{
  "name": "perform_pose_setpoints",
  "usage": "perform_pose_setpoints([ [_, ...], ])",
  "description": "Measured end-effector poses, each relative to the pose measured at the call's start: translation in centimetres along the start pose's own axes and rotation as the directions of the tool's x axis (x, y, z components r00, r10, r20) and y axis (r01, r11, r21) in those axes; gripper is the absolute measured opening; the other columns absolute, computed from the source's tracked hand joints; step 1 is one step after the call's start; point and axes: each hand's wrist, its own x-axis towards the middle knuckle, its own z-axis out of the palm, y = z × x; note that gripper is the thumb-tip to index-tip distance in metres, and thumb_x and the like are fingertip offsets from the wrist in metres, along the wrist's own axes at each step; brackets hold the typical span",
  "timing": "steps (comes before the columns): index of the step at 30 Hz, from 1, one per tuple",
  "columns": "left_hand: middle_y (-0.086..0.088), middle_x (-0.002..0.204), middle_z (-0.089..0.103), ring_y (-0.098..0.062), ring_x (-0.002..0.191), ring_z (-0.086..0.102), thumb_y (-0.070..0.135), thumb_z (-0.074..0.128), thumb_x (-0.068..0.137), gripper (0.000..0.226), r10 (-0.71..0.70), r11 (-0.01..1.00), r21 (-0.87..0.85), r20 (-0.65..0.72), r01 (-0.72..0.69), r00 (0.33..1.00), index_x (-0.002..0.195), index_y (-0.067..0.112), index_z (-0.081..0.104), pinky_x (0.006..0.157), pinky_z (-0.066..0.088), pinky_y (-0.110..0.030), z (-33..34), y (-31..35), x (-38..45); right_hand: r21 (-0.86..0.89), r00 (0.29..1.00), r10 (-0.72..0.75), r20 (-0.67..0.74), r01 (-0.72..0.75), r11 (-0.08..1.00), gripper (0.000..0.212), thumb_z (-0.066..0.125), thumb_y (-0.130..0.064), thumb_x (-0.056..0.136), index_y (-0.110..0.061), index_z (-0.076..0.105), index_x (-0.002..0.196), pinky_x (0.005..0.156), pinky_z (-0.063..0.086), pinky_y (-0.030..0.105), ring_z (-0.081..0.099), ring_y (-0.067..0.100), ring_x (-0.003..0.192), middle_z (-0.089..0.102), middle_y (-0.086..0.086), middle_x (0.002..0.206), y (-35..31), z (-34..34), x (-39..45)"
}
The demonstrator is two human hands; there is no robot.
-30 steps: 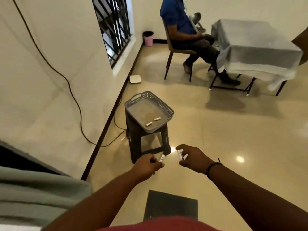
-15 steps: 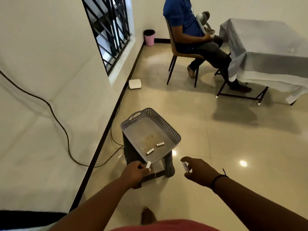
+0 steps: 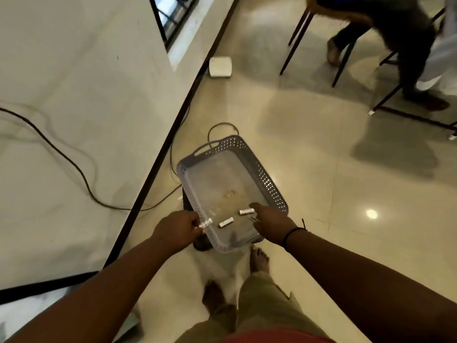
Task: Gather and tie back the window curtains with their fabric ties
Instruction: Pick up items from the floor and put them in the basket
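Head view looks down on a glossy tiled floor [image 3: 309,149] beside a pale wall [image 3: 74,95], with the lower corner of a barred window [image 3: 170,13] at the top; no curtain and no fabric tie shows anywhere in the picture, so where the task's things are cannot be told, and by my reading the gathering and tying is not under way at this spot. A grey perforated basket [image 3: 269,184] sits on a dark stool [image 3: 200,243] in front of the person's bare feet, and a black cable [image 3: 74,167] trails along the wall. Two small white cylinders lie on the basket floor, one in the middle [image 3: 226,222] and one further right [image 3: 246,211]. The left hand [image 3: 176,230] reaches over the basket's near-left rim, fingers curled and pinching a third small white cylinder [image 3: 206,223] at its tips. The right hand [image 3: 270,225] hangs over the near-right part of the basket, fingers curled round something thin and dark that I cannot identify, fingertips just beside the right-hand cylinder.
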Motion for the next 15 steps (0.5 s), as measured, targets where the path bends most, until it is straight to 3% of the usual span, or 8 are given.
perform_pose_setpoints([
  [3,0.001,0.090,0.067,-0.021,0.084,0.063,0.046,0.061,0.083,0.023,-0.018,0.992,0.126,-0.050,0.024,0.999,0.089,0.024,0.065,0.069,0.048,-0.032,1.6,-0.3,2.3,-0.060,0.998,-0.025,0.051,0.028,0.998,0.028,0.049,-0.015,0.090,-0.015,0.059,0.116,0.083,0.045,0.033,0.059,0.031,0.106,0.061,0.012,0.113,0.7,0.3,3.9],
  [9,-0.001,0.099,0.066,-0.026,0.097,0.062,0.049,0.056,0.085,0.029,-0.014,0.963,0.264,-0.147,0.053,0.989,0.100,0.027,0.066,0.079,0.042,-0.033,4.1,1.4,8.4,-0.074,0.987,-0.071,0.141,0.082,0.994,0.030,0.057,-0.009,0.082,-0.019,0.065,0.110,0.088,0.051,0.035,0.061,0.030,0.102,0.064,0.011,0.113,2.3,0.6,10.6],
  [15,0.000,0.100,0.067,-0.025,0.095,0.062,0.052,0.051,0.088,0.032,-0.052,0.945,0.320,-0.065,0.070,0.997,0.101,0.026,0.065,0.083,0.039,-0.037,7.3,1.3,11.9,-0.120,0.978,-0.088,0.190,0.112,0.986,0.033,0.056,-0.012,0.085,-0.023,0.063,0.115,0.085,0.049,0.034,0.060,0.030,0.105,0.063,0.008,0.117,3.4,1.8,13.3],
])
